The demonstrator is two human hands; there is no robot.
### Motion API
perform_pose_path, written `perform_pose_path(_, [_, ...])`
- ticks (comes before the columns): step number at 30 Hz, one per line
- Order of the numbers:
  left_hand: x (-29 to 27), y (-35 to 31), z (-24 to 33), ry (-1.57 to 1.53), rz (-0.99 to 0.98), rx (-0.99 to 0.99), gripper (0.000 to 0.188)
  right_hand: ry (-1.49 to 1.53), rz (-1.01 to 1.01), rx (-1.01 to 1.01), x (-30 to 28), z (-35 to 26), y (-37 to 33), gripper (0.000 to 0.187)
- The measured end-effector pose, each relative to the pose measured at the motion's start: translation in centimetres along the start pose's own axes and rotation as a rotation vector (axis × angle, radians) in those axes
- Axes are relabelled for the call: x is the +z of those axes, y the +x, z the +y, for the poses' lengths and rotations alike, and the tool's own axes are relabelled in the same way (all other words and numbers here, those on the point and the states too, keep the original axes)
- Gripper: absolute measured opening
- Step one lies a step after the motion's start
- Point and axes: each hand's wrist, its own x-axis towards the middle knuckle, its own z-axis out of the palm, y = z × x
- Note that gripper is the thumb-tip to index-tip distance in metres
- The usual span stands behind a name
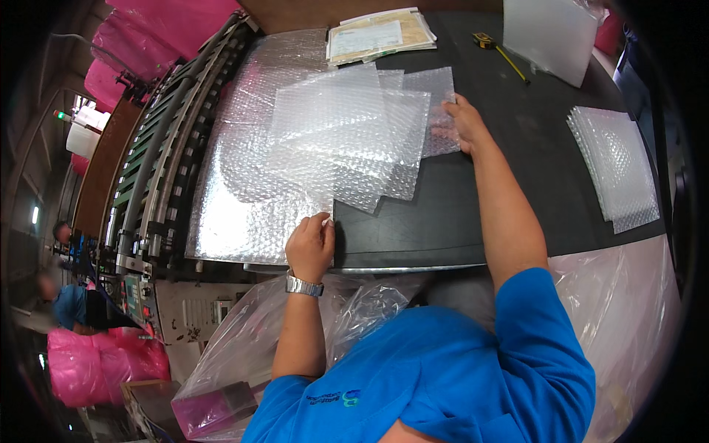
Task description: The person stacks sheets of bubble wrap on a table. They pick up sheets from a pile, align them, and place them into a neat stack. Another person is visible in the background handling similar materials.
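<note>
Several clear bubble wrap bags lie fanned out and overlapping on the dark work table. Under them at the left spreads a wide shiny bubble wrap sheet, which comes from the machine. My left hand, with a metal watch on its wrist, pinches the near right corner of that sheet. My right hand grips the right edge of the rearmost bubble wrap bag; some of its fingers show through the clear plastic beneath. Part of that bag is hidden under the others.
The roller machine stands along the table's left side. Papers lie at the back, a yellow tape measure to their right. A white translucent bag stands back right; a bubble bag stack lies far right. Clear plastic film hangs at the front.
</note>
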Motion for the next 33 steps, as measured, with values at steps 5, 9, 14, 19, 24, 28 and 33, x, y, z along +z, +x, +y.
perform_pose_path(5, [-0.1,0.0,0.0,0.007,0.006,0.013,0.009,0.006,-0.006,-0.007,0.0,0.1,0.1,0.042])
perform_pose_path(9, [-0.2,0.0,0.1,0.003,0.005,0.016,0.009,0.008,-0.001,-0.002,0.2,-0.1,-0.1,0.043])
perform_pose_path(14, [-0.9,0.2,0.3,-0.239,-0.020,-0.092,0.014,0.012,0.001,0.008,0.1,0.1,-0.1,0.036])
perform_pose_path(19, [-3.6,6.2,-0.3,-0.263,0.158,0.102,0.019,0.002,0.022,0.029,-0.1,0.0,-0.2,0.036])
perform_pose_path(24, [-1.1,14.6,-6.0,0.100,0.172,-0.067,0.058,0.028,-0.021,0.026,-0.4,0.1,0.2,0.038])
perform_pose_path(28, [2.2,17.8,-7.6,0.365,-0.081,-0.518,0.078,0.081,-0.071,0.048,-0.5,-0.1,0.3,0.038])
perform_pose_path(33, [7.0,17.5,-2.8,0.378,-0.474,-0.432,0.088,0.193,-0.067,-0.025,0.0,-0.4,0.1,0.054])
